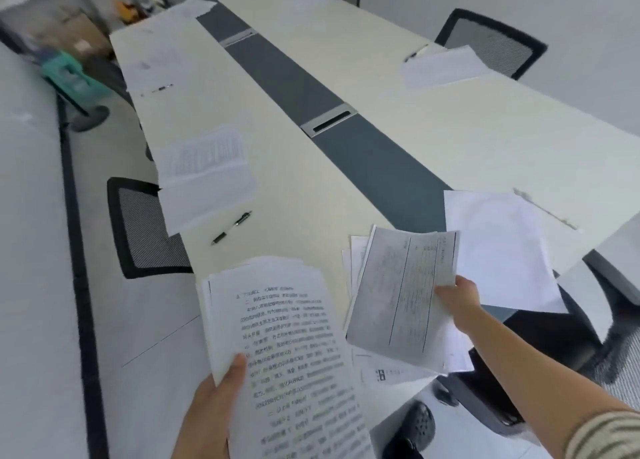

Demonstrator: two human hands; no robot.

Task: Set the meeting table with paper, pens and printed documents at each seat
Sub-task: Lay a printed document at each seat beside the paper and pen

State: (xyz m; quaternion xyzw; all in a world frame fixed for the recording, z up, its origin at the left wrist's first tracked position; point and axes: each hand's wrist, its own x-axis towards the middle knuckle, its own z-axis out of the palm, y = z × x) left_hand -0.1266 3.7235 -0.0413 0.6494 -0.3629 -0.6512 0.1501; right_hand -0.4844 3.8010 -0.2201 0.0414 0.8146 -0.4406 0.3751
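Observation:
My left hand (211, 403) grips a thick stack of printed documents (287, 337) at the bottom centre, thumb on the top page. My right hand (457, 297) pinches a greyish printed sheet (401, 292) by its right edge, held over loose papers (398, 372) at the near end of the long white meeting table (311, 195). A blank white sheet (502, 250) lies beyond that hand. Along the left side, a paper set (204, 178) lies with a black pen (231, 228) beside it, and farther up another set (156, 63) with a pen (161, 88).
Across the table lie papers (443, 65) with a pen (415, 53), and at the far end more papers (304, 4). A dark grey strip with cable slots (329, 122) runs down the table's middle. Black mesh chairs stand at the left (142, 226) and the far right (491, 41).

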